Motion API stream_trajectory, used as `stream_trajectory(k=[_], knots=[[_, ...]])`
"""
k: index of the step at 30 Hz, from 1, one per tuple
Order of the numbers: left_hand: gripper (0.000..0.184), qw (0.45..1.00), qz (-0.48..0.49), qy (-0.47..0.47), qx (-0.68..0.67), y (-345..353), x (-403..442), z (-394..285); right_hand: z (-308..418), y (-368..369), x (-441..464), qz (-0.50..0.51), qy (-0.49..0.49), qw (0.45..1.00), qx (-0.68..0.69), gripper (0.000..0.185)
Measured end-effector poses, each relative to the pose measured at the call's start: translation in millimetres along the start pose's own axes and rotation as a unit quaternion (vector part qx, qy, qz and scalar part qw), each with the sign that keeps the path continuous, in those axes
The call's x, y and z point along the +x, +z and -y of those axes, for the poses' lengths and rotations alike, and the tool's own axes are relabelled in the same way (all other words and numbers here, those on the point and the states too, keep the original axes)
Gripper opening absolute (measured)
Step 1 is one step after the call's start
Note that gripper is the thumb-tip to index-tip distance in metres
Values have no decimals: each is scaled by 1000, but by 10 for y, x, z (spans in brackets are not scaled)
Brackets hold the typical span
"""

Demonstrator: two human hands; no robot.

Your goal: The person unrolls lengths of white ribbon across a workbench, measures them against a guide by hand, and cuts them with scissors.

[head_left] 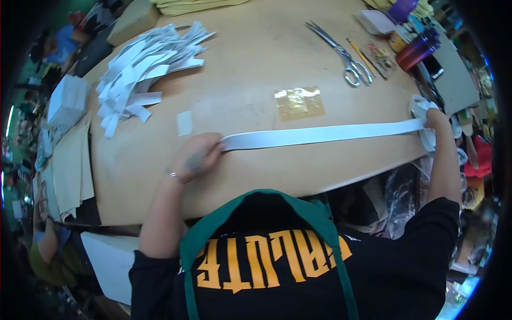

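Note:
A wide white strip (320,134), perhaps elastic, stretches across the front of the table between my two hands. My left hand (198,154) pinches its left end, fingers closed. At the table's right edge, my right hand (437,118) is closed on the strip beside loose white coils (419,104) of similar material; its fingertips are partly hidden. Just above my left hand lies a small white rectangular piece (184,123). A yellowish transparent sheet (300,103) rests beyond the strip's middle.
A heap of cut white strips (144,66) covers the table's back left. Metal scissors (341,56) and a yellow pencil (360,56) lie at back right, near a purple-red bottle (418,50) and a plastic tub (376,22). Another person's arm (47,240) shows at far left.

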State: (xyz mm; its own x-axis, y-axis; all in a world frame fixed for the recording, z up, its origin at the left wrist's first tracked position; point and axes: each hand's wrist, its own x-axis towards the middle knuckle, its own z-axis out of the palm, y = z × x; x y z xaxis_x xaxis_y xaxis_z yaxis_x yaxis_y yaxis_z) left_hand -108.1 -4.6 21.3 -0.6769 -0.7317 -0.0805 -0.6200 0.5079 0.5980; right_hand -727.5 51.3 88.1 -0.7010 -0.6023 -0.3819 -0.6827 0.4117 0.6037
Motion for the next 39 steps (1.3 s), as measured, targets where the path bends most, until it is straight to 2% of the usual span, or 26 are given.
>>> stream_trajectory(k=[1, 3, 4, 5, 6, 8, 9, 12, 14, 17, 20, 23, 25, 28, 37, 39], knots=[[16, 1000, -4, -14, -13, 33, 43, -37, 277, -226, -252, -83, 0, 996, -21, 29], [16, 1000, -6, -21, -16, -11, 52, -106, 1059, -750, -1034, -213, -60, 975, 35, 42], [15, 999, -9, -25, -18, -37, 44, -132, 1413, -960, -1342, -256, -122, 953, 109, 50], [15, 1000, -25, -9, -6, -52, 27, -160, 1776, -953, -1429, -265, -283, 885, 258, 57], [15, 999, -39, 7, 5, -64, 5, -186, 2246, -814, -1735, -316, -445, 755, 363, 57], [14, 998, -63, 29, 12, -90, -59, -236, 2891, -802, -2461, -220, -633, 642, 372, 56], [14, 997, -65, 26, 16, -123, -86, -217, 3101, -747, -2653, -235, -628, 630, 391, 45], [14, 998, -65, 0, -7, -186, -141, -115, 3374, -781, -2632, 0, -604, 591, 535, 32], [15, 997, -41, -34, -57, -204, -138, -34, 3459, -807, -2669, -1, -579, 582, 571, 24], [16, 989, -70, -51, -121, -128, -105, 100, 3586, -860, -2621, 24, -551, 581, 598, 21], [17, 959, -49, -130, -247, -115, -103, 160, 3658, -895, -2534, 66, -522, 593, 610, 19], [15, 861, -132, -156, -465, -30, -120, 210, 3672, -981, -2518, 97, -498, 597, 622, 19], [16, 835, -149, -158, -506, -12, -125, 183, 3683, -995, -2495, 107, -491, 590, 631, 19], [17, 816, -177, -160, -527, 9, -111, 124, 3712, -976, -2487, 105, -492, 555, 663, 19], [19, 799, -187, -166, -547, 41, -75, 87, 3738, -955, -2518, 92, -474, 539, 690, 18], [19, 797, -188, -166, -549, 57, -68, 103, 3722, -977, -2538, 91, -464, 553, 686, 17]])
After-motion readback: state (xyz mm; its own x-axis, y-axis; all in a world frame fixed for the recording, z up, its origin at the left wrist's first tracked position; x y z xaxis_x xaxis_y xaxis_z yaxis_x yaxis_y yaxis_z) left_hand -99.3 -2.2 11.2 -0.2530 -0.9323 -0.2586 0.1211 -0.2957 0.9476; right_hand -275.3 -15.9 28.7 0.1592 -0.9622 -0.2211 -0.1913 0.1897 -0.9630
